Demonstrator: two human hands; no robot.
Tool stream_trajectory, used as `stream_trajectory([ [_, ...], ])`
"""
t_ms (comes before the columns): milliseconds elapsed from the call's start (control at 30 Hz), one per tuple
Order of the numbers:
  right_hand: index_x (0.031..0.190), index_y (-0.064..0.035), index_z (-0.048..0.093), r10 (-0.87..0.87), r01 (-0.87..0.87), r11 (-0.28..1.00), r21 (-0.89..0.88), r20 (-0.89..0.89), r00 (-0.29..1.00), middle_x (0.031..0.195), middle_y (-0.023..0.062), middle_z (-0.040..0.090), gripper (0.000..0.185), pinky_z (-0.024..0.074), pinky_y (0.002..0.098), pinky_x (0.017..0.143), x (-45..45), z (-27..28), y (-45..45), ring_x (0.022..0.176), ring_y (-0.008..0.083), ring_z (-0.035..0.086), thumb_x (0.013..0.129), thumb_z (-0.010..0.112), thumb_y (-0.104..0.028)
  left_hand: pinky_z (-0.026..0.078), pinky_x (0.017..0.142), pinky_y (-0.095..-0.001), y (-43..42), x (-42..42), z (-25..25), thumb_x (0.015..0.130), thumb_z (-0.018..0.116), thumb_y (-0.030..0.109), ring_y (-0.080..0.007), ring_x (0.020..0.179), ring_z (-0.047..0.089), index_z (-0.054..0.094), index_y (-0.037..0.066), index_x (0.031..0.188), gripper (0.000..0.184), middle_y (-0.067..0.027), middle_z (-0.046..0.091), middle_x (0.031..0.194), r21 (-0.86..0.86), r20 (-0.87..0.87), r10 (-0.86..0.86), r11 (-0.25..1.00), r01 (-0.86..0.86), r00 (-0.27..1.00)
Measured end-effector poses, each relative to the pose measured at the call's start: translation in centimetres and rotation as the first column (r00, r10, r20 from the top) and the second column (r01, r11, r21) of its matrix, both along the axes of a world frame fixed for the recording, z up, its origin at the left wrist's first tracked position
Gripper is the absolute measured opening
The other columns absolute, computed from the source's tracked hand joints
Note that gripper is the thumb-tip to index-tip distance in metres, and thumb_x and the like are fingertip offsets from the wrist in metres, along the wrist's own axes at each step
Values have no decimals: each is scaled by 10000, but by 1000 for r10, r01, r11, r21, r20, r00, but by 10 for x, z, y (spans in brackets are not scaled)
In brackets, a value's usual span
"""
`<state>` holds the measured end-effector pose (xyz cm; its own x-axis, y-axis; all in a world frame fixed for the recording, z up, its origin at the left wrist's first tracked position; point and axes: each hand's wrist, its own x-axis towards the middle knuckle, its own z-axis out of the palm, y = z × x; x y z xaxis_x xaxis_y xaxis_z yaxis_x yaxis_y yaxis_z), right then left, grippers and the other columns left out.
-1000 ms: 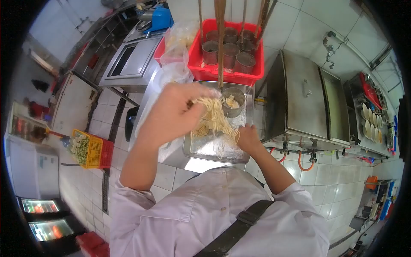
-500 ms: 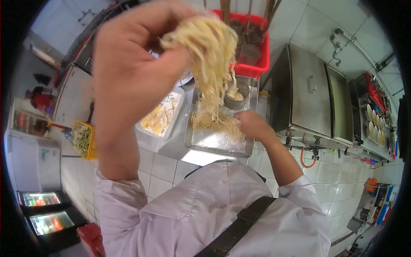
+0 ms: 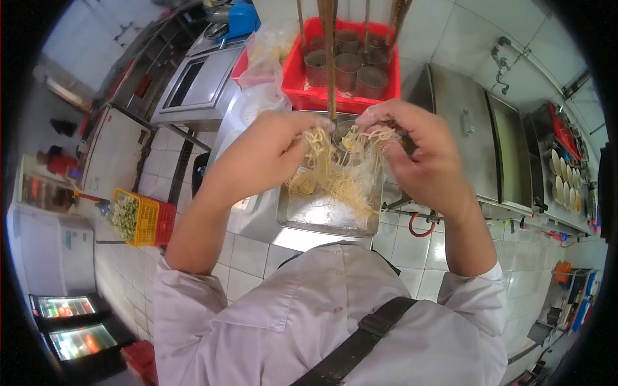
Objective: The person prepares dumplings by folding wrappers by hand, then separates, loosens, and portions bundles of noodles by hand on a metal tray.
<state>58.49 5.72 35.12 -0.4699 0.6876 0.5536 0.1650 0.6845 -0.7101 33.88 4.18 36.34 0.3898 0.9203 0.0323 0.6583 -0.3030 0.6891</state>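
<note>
Noodles hang from both of my hands over a metal tray (image 3: 322,222). My left hand (image 3: 261,151) is closed on one bunch of noodles (image 3: 318,151), which dangles toward the tray. Higher on the right, my right hand (image 3: 421,151) pinches another bunch (image 3: 378,138), its thin strands trailing down. More loose noodles (image 3: 341,186) lie in the tray below. Between my hands, partly hidden by them, is a mesh strainer basket (image 3: 346,125) with pale food in it and a long wooden handle (image 3: 331,71).
Behind the tray stands a red bin (image 3: 299,90) with several strainer baskets. A plastic bag (image 3: 264,64) lies to its left. On the right is a steel cooker (image 3: 463,128). A yellow crate (image 3: 143,219) of vegetables is at the left.
My left hand has dropped from close to the camera down toward the tray. My right hand has risen from the tray's right edge and now holds noodles.
</note>
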Motion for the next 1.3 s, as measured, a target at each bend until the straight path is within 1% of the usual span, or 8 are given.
stream_trajectory([
  [167, 971, -11, 639, -234, 177, 921, 347, 128, 964, 931, 162, 659, 245, 505, 452, 800, -9, -66, -3, 844, 378, 634, 746, 579, 65, 518, 775, -417, 1, 23, -83, 798, 551, 9, -340, 836, 654, 723, 31, 1062, 317, -185, 675, 829, 789, 224, 51, 577, -211, 973],
  [267, 967, -61, 692, -30, 184, 976, -116, 764, 644, 904, 130, 684, 243, 482, 494, 776, 10, -273, -14, 913, 356, 639, 730, 658, -102, 494, 902, -519, -39, 9, -231, 795, 651, 226, -391, 923, 667, 758, 71, 860, 200, -207, 702, 909, -212, -488, -58, 976, -54, 871],
  [333, 958, -69, 698, -285, 245, 955, 166, 740, 609, 946, 126, 668, 236, 462, 496, 807, 5, -219, 64, 961, 345, 611, 737, 668, -144, 483, 913, -543, -44, -5, -226, 788, 663, 272, -385, 941, 672, 747, 78, 949, 265, -167, 710, 895, 443, -286, 28, 890, 107, 958],
  [433, 931, -92, 717, -417, 339, 898, 282, 793, 445, 1072, 114, 618, 249, 401, 505, 898, 3, -210, -33, 1106, 312, 527, 758, 699, -270, 497, 931, -502, -31, 9, -202, 805, 681, 306, -340, 1100, 631, 718, 98, 1063, 333, -133, 671, 1159, -145, -309, 41, 985, -89, 950],
  [600, 975, -72, 670, -360, 106, 933, 344, 907, 219, 1042, 178, 631, 259, 426, 494, 867, 12, -240, -19, 1055, 349, 561, 847, 652, -296, 518, 910, -478, -26, 34, -247, 817, 697, 183, -390, 1110, 601, 613, 109, 1235, 432, -187, 530, 1334, 92, -324, -44, 993, 78, 945],
  [667, 967, -42, 629, -36, 422, 871, -250, 826, 562, 913, 214, 668, 234, 473, 520, 755, 2, -176, -16, 907, 405, 638, 926, 596, -270, 524, 901, -475, -28, 37, -255, 819, 697, 130, -412, 1102, 593, 572, 113, 1280, 478, -206, 491, 1351, 208, -477, -25, 968, 140, 879],
  [900, 991, -9, 589, -60, 152, 958, -245, 348, 936, 805, 216, 662, 160, 504, 491, 673, -2, -14, -19, 767, 459, 631, 936, 629, -154, 522, 889, -472, -7, 35, -274, 792, 728, 145, -394, 1076, 604, 558, 89, 1263, 504, -199, 512, 1260, -93, -407, -89, 994, 55, 909],
  [1300, 1179, -8, 628, 190, 1, 829, -559, 285, 940, 1071, 236, 675, 436, 505, 469, 871, -17, -223, 16, 1034, 402, 645, 865, 731, -293, 484, 692, -299, 7, 3, -102, 707, 879, 166, -179, 813, 616, 707, 33, 887, 282, -64, 642, 904, 137, 268, -7, 990, -31, 963],
])
